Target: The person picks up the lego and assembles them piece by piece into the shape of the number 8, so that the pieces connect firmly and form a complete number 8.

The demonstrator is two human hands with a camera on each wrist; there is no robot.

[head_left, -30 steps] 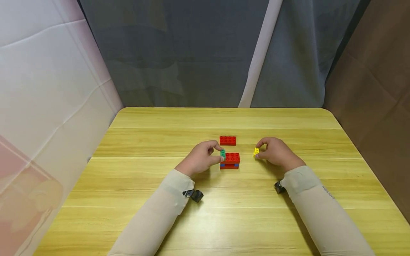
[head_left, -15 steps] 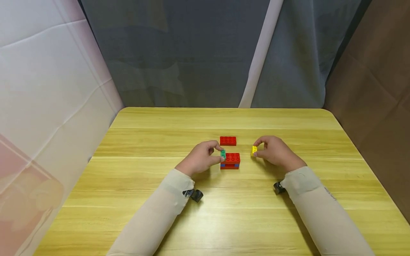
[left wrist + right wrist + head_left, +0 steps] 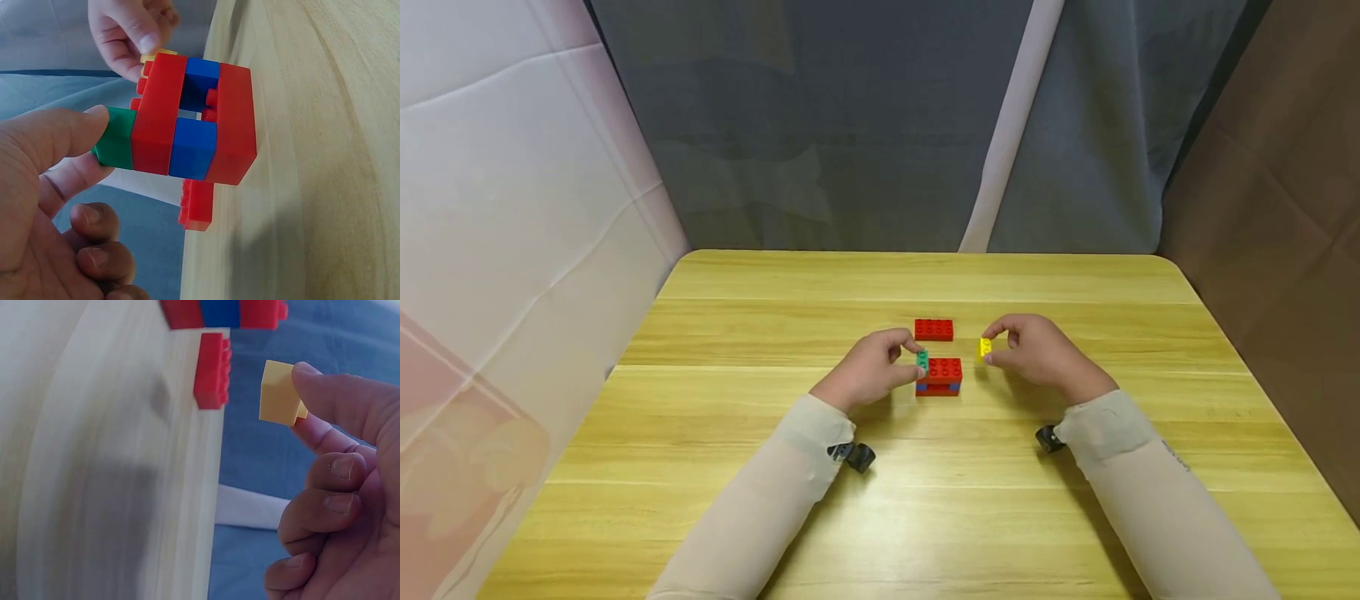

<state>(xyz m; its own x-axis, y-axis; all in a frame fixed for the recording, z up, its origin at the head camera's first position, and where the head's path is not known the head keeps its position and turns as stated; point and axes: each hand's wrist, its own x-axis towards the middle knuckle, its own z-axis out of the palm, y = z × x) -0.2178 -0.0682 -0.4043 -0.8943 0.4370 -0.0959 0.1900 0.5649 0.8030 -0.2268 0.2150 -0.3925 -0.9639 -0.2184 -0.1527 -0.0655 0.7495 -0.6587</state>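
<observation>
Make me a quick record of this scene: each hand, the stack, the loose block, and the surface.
Left hand: pinches the green block on the left end of the stack
Right hand: pinches the yellow block, raised, apart from the stack
Stack build: bottom red block, two blue blocks with a gap between, top red block
Loose red block: behind the stack, studs up
Surface: wood-grain table

Yel. brick (image 3: 985,348) in R grip (image 3: 1041,357)

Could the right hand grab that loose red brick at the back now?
Probably not as things stand: the right hand pinches the yellow brick, though nothing else seems to block the loose red brick.
</observation>
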